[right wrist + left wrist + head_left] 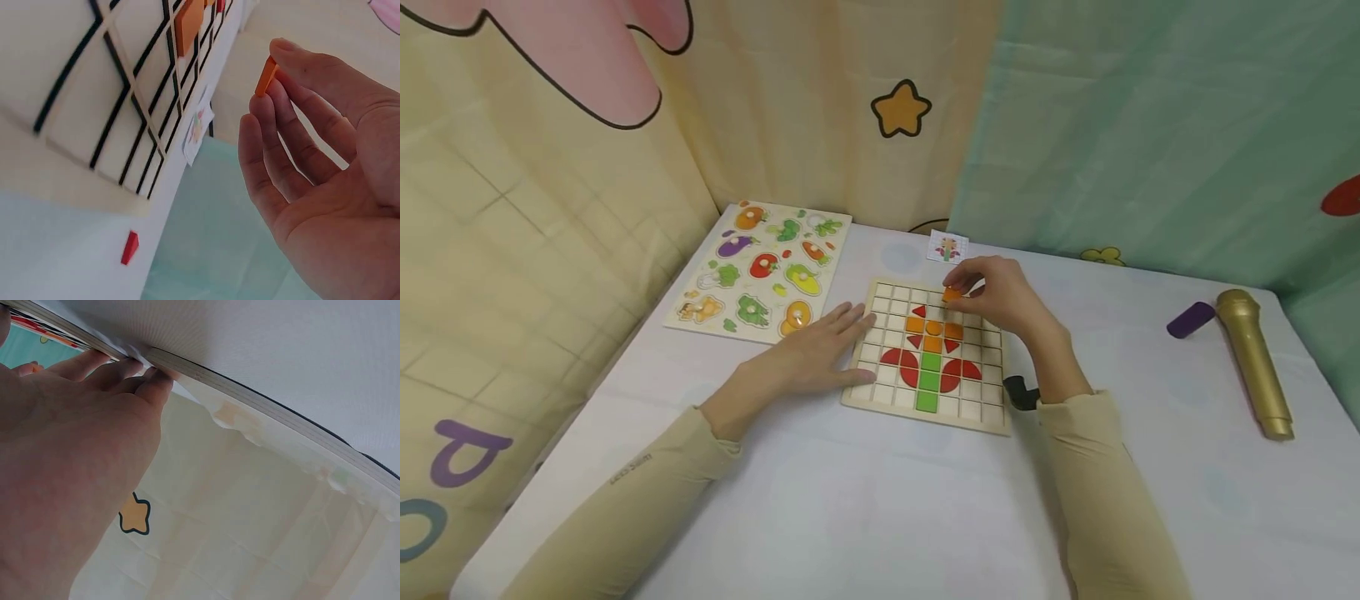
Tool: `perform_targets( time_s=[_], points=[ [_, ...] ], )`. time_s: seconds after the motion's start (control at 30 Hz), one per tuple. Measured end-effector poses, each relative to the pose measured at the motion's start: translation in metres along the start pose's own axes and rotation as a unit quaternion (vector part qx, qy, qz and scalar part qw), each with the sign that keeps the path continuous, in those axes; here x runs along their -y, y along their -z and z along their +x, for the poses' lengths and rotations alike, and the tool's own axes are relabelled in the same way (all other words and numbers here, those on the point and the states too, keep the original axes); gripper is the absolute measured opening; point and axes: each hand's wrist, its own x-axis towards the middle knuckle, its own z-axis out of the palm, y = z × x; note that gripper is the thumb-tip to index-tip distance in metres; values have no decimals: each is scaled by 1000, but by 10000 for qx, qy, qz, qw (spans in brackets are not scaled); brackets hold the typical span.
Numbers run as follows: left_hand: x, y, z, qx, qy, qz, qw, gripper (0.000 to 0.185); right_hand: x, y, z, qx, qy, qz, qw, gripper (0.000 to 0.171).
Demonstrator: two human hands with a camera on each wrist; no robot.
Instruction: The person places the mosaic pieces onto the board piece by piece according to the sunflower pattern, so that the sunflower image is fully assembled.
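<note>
A wooden grid board (992, 410) lies on the white table with a flower pattern of red, orange and green tiles. My right hand (992, 293) hovers over the board's far rows and pinches a small orange tile (952, 293) between thumb and fingertips; in the right wrist view the orange tile (266, 76) stands edge-on in those fingertips (284, 53) near the board (81, 119). My left hand (820, 346) lies flat on the table, fingers straight, touching the board's left edge. The left wrist view shows its fingertips (153, 387) against the board's edge (250, 400).
A vegetable peg puzzle (760, 271) lies at the far left. A small pattern card (947, 247) sits behind the board. At the right lie a gold microphone (1255, 360) and a purple block (1190, 320). A black object (1018, 392) lies by my right wrist. Curtains close the back and sides.
</note>
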Motion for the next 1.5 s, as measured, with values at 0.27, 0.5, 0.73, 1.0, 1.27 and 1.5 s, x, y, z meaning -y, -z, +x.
perform_targets(
  time_s=[0.27, 0.5, 0.73, 1.0, 1.27, 1.5],
  points=[
    [-4, 4, 1, -65, 47, 60, 9999, 97, 0, -11, 8, 207, -128, -7, 9997, 28],
    [-5, 6, 0, -20, 43, 26, 10000, 96, -2, -14, 9, 221, -217, 36, 9995, 26],
    [-5, 4, 2, 62, 48, 2, 10000, 96, -6, -18, 8, 348, -290, 130, 9989, 19],
    [-4, 3, 2, 87, 75, 10, 9999, 96, -3, -23, 5, 391, -256, 105, 9989, 17],
    [-3, 3, 0, 74, 78, 41, 9999, 95, -2, -26, 7, 409, -103, 20, 9991, 14],
    [-3, 3, 1, 65, 41, 39, 10000, 96, -7, -27, 7, 355, -103, -7, 9993, 14]
  ],
)
